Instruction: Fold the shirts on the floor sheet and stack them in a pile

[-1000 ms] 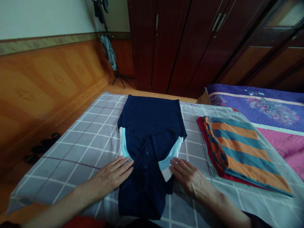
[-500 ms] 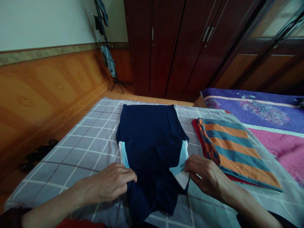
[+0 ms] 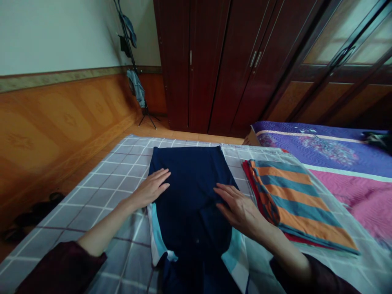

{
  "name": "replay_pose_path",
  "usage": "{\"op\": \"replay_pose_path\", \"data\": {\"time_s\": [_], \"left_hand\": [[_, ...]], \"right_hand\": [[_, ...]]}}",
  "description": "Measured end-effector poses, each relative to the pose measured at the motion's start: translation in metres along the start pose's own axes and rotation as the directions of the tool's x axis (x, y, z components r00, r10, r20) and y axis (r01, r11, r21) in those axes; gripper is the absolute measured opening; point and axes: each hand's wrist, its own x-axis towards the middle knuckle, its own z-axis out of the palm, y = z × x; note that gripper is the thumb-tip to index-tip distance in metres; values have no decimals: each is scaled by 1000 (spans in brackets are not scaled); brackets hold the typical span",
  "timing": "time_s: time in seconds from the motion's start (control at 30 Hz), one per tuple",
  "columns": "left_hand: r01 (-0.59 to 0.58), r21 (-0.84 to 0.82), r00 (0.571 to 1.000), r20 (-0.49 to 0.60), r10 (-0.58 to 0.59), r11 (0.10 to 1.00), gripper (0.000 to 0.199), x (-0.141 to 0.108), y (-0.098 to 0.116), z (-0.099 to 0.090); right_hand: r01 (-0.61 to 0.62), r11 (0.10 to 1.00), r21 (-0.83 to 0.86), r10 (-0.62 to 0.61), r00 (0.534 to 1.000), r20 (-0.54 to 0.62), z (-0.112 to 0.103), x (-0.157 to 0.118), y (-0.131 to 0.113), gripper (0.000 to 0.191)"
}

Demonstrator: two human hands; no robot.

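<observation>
**Inspector:** What is the head view showing at the hands?

**Technician:** The left hand (image 3: 150,188) and the right hand (image 3: 237,208) are lying open and flat, fingers spread, grasping nothing. Both are pressing lightly on the navy shirt (image 3: 190,212).

**Inspector:** Where is the garment lying?

**Technician:** It is lying on the grey checked sheet (image 3: 101,200), just beside the folded striped cloth (image 3: 294,200).

**Inspector:** What are the risks?

**Technician:** Dragging pressure from either hand could be shifting the layers and forming creases. An edge pushed rightward could be disturbing the striped stack.

**Inspector:** Any brands or labels?

**Technician:** No brand, label or legible writing is showing.
</observation>
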Motion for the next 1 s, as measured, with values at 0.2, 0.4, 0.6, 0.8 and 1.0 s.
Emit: {"op": "replay_pose_path", "data": {"time_s": [0.2, 0.4, 0.6, 0.8, 1.0], "left_hand": [[301, 14, 923, -256, -287, 954, 49, 47, -78, 23], [570, -123, 729, -380, -570, 812, 37, 89, -122, 9], [700, -170, 621, -335, -708, 694, 41, 118, -134, 2], [685, -176, 652, -284, -703, 707, 44, 129, -135, -2], [686, -164, 652, -292, -699, 709, 34, 141, -134, 5]], "right_hand": [[-370, 889, -268, 427, 881, 201, 28, 69, 25, 26], [-557, 798, -232, 581, 813, 46, 29, 120, 80, 27], [-696, 708, -122, 684, 718, -127, 57, 158, 147, 34], [-692, 722, -19, 674, 709, -207, 83, 171, 192, 27], [-686, 727, 30, 670, 699, -250, 97, 177, 212, 23]]}}
